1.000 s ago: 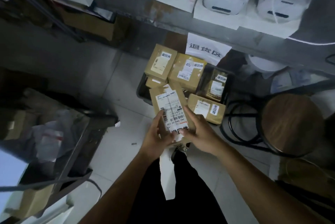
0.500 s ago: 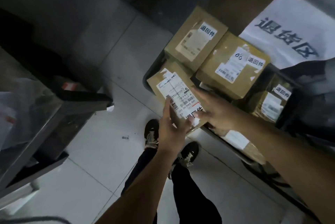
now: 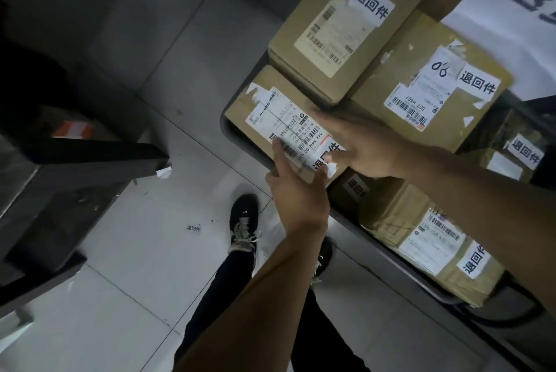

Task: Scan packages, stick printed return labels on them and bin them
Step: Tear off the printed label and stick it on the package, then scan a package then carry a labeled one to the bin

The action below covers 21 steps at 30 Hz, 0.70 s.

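As the labelled cardboard package (image 3: 270,119) settles into the near-left corner of the dark return bin (image 3: 237,143), both hands are on it, so this looks like the binning step, with scanning and labelling of this one apparently finished. From where I stand, the left hand (image 3: 296,191) has its fingers straight, the forefinger lying up along the package's near edge over the barcode; it grips nothing that I can see. Over on the far side, the right hand (image 3: 367,146) lies flat and open across the package's right end, its thumb pressing on the white return sticker (image 3: 323,158) that reads 退回件. What comes next, I'd judge, is to press that sticker's curling corner down, lift both hands clear and fetch another parcel.

On the shipping label (image 3: 288,128) I can make out "642 X46 00 03", the rest being too small. Neighbouring boxes in the bin carry the same 退回件 stickers; one (image 3: 430,83) has a handwritten "06" and "507 H407", another (image 3: 433,251) shows "159-159". A loose 退回件 sticker (image 3: 193,228) lies on the tiled floor (image 3: 135,251). Big characters on the white paper sign (image 3: 511,25) are cut off; 退 is legible.
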{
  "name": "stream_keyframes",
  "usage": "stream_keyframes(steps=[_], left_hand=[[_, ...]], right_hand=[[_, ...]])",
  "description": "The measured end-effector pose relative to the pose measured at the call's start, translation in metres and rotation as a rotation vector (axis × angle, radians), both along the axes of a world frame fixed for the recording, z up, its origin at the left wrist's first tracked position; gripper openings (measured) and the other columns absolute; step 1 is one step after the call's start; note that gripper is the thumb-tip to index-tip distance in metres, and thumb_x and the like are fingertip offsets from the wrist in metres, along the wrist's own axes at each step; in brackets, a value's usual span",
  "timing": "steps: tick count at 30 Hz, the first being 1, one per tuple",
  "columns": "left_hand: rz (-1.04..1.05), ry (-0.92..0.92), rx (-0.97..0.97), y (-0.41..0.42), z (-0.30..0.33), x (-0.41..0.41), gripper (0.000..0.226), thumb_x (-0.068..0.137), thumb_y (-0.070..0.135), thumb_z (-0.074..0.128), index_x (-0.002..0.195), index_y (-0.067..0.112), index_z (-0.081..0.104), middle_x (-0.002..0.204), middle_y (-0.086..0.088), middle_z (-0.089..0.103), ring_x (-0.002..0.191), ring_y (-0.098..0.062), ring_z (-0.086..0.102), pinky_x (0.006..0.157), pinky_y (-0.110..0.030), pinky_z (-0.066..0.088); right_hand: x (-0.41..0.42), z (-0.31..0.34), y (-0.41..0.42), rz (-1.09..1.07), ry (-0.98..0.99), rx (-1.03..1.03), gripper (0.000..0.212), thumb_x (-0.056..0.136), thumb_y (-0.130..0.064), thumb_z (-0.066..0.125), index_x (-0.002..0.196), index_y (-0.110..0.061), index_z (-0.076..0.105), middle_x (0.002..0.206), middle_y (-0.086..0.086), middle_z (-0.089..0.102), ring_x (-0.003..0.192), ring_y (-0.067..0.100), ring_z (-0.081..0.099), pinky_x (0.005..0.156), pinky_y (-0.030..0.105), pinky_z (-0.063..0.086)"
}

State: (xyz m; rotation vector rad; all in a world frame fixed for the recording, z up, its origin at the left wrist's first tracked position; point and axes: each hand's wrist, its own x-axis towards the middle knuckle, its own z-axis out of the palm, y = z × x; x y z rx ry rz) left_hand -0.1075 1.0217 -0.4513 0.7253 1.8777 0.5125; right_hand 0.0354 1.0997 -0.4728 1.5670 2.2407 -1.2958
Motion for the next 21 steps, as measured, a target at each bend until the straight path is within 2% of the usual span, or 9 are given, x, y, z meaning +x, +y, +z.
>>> stream_keyframes(steps=[2,5,9,11,12,15,18,21], left_hand=[[0.019,0.028,-0.003,0.000,0.001,0.002,0.093,0.086,0.026,0.076,0.155,0.040,0.015,0.125,-0.004,0.042,0.105,-0.014,0.050,0.093,-0.026,0.046],[0.049,0.039,-0.036,0.001,-0.002,0.006,0.093,0.087,0.026,0.076,0.154,0.043,0.015,0.116,0.000,0.038,0.094,-0.012,0.048,0.079,-0.015,0.041],[0.085,0.047,-0.063,0.000,-0.002,0.014,0.093,0.086,0.024,0.076,0.154,0.042,0.015,0.112,0.002,0.033,0.096,-0.012,0.046,0.088,-0.026,0.047],[0.081,0.061,-0.064,-0.001,-0.004,0.014,0.093,0.085,0.023,0.077,0.154,0.041,0.017,0.112,0.003,0.033,0.097,-0.012,0.046,0.086,-0.025,0.046],[0.074,0.076,-0.059,-0.001,-0.005,0.013,0.093,0.084,0.024,0.078,0.153,0.041,0.018,0.112,0.004,0.033,0.098,-0.014,0.048,0.085,-0.025,0.046],[0.001,0.168,-0.020,-0.004,-0.008,0.006,0.092,0.080,0.029,0.081,0.151,0.039,0.022,0.114,0.002,0.038,0.109,-0.023,0.055,0.089,-0.031,0.049],[-0.091,0.293,-0.002,-0.008,-0.013,0.001,0.093,0.077,0.038,0.081,0.151,0.036,0.025,0.126,-0.006,0.041,0.121,-0.025,0.045,0.086,-0.030,0.044],[-0.175,0.428,-0.004,-0.010,-0.012,-0.001,0.094,0.075,0.051,0.079,0.151,0.035,0.027,0.129,-0.010,0.038,0.122,-0.026,0.037,0.088,-0.034,0.045]], right_hand=[[-0.001,-0.002,-0.004,0.019,-0.032,0.038,0.092,0.093,-0.038,0.063,0.151,-0.051,-0.007,0.161,-0.018,0.017,0.149,0.010,0.013,0.117,0.036,0.026],[-0.001,-0.002,-0.002,0.020,-0.026,0.008,0.092,0.093,-0.037,0.063,0.151,-0.052,-0.006,0.161,-0.018,0.017,0.149,0.010,0.016,0.117,0.036,0.027],[-0.001,-0.002,0.005,0.068,-0.035,-0.060,0.094,0.093,-0.032,0.063,0.149,-0.055,-0.009,0.162,-0.016,0.016,0.148,0.012,0.020,0.118,0.042,0.029],[-0.001,-0.003,0.004,0.075,-0.057,-0.034,0.094,0.094,-0.032,0.063,0.147,-0.056,-0.011,0.162,-0.017,0.014,0.149,0.013,0.019,0.117,0.044,0.029],[-0.002,-0.003,0.002,0.079,-0.068,-0.007,0.094,0.094,-0.033,0.062,0.148,-0.055,-0.012,0.162,-0.016,0.014,0.148,0.013,0.019,0.117,0.043,0.029],[-0.003,-0.001,-0.005,0.050,-0.057,0.007,0.090,0.096,-0.030,0.061,0.152,-0.049,-0.007,0.163,-0.013,0.015,0.145,0.012,0.027,0.110,0.027,0.026],[-0.005,0.000,-0.008,-0.004,-0.021,-0.020,0.089,0.095,-0.027,0.064,0.153,-0.049,-0.001,0.162,-0.013,0.019,0.140,0.012,0.036,0.106,0.026,0.029],[-0.004,0.001,-0.008,-0.025,-0.006,-0.042,0.088,0.095,-0.025,0.064,0.154,-0.047,0.003,0.162,-0.013,0.019,0.143,0.011,0.031,0.107,0.025,0.027]])
